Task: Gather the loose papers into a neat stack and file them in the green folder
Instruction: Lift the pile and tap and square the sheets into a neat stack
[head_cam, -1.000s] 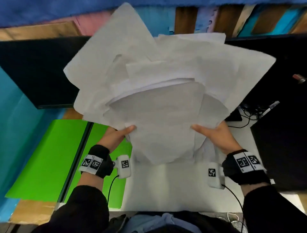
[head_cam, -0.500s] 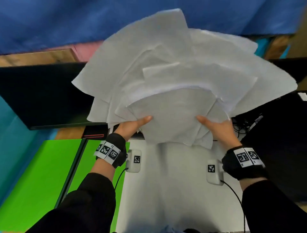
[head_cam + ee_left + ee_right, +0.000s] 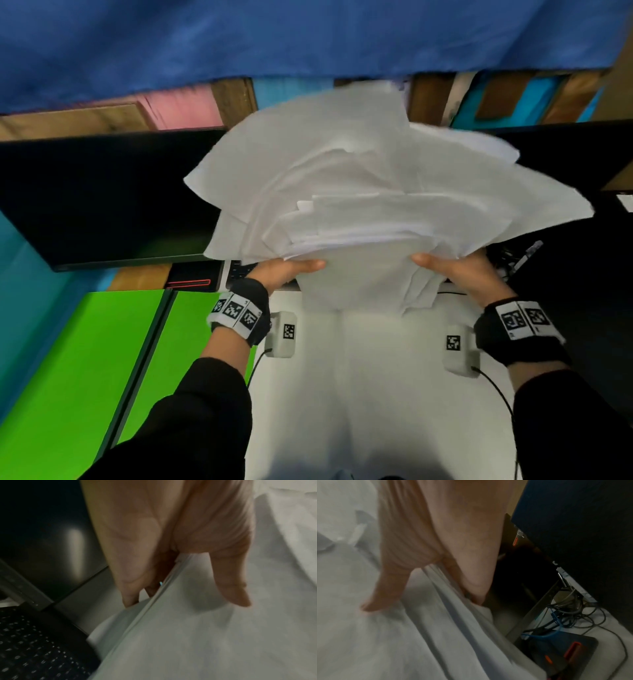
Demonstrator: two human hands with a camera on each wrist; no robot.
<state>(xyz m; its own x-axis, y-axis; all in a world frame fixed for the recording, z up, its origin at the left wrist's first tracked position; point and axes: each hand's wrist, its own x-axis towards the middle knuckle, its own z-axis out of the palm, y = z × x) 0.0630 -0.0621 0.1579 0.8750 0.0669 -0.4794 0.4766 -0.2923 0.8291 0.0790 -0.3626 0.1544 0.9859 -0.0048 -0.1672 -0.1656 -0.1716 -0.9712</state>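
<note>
A messy bundle of white papers point(image 3: 370, 192) is held up above the white desk point(image 3: 370, 394), its sheets fanned out at different angles. My left hand point(image 3: 284, 270) grips the bundle's near left edge, thumb on the near face and fingers behind. In the left wrist view the left hand point(image 3: 171, 555) pinches the papers point(image 3: 205, 635) the same way. My right hand point(image 3: 455, 270) grips the near right edge, and the right wrist view shows that hand point(image 3: 426, 566) with its thumb lying on the sheets point(image 3: 402, 635). The open green folder point(image 3: 85, 370) lies flat at the lower left.
A dark monitor point(image 3: 102, 198) stands behind the folder on the left. Under the papers lies a black keyboard point(image 3: 34, 646). At the right are tangled cables point(image 3: 570, 615), a black device with orange marks point(image 3: 565, 654) and a dark box point(image 3: 582, 308).
Both hands have lifted the bundle up and away from me, off the desk. The sheets have drawn closer together and the bundle has tipped towards flat.
</note>
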